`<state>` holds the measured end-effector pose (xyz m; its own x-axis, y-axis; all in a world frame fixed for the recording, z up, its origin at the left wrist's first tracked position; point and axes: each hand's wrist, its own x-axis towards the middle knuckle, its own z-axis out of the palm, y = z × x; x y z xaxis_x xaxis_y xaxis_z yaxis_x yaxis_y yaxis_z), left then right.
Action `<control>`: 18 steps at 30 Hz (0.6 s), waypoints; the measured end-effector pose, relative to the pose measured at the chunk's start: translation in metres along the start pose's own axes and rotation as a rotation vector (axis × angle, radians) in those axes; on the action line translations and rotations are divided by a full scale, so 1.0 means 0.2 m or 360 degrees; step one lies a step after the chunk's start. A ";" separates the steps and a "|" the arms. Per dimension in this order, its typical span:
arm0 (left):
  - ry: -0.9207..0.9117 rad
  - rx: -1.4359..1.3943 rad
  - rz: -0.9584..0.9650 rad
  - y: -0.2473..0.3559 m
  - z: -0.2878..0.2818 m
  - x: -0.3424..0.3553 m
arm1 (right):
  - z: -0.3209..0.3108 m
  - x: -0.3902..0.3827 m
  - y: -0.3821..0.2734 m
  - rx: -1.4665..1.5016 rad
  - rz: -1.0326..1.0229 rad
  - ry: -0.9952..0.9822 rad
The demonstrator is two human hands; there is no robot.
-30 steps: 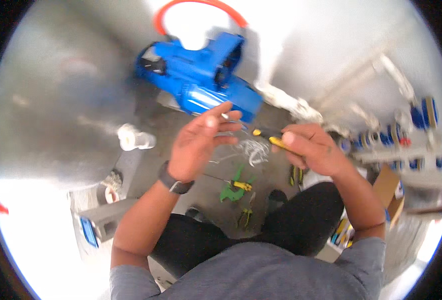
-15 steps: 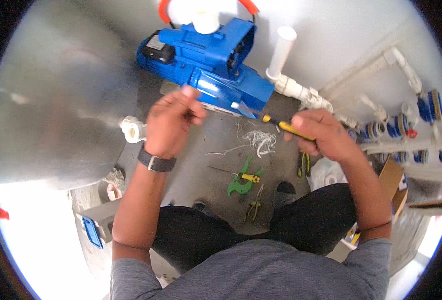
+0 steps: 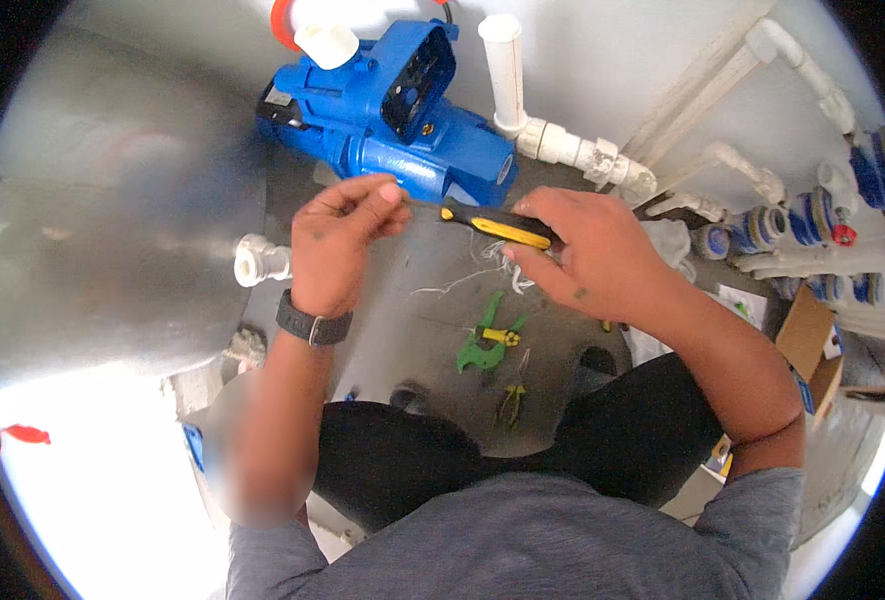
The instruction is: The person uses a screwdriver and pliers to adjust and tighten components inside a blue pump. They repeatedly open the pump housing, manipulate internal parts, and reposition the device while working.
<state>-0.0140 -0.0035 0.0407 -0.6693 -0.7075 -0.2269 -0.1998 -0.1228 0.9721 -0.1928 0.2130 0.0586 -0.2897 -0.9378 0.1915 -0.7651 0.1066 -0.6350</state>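
Blue pump [image 3: 392,150] ahead. Right hand [image 3: 597,250] closed in a grip; left hand [image 3: 334,240] narrowed, thumb to fingers. Black-and-yellow tool [image 3: 502,225] midair between them, handle in the right, shaft end at the left, contact hard to tell. Below: green cutter [image 3: 476,357], yellow-handled screwdriver [image 3: 499,337] across it, pliers [image 3: 510,403] nearby.

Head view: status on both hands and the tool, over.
Right hand gripping black-and-yellow tool. Left hand curled at its far end, contact unclear. Blue pump beyond; white string partly hidden behind right hand.
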 end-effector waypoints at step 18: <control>0.0425 -0.0116 -0.0358 0.22 0.29 -0.02 | 0.03 0.08 0.27 0.0552 0.0358 -0.0048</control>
<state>-0.0611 0.0347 0.0802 -0.4015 -0.8131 -0.4215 -0.2631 -0.3385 0.9035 -0.2355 0.2008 0.0222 -0.4067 -0.9136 0.0004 -0.4441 0.1973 -0.8740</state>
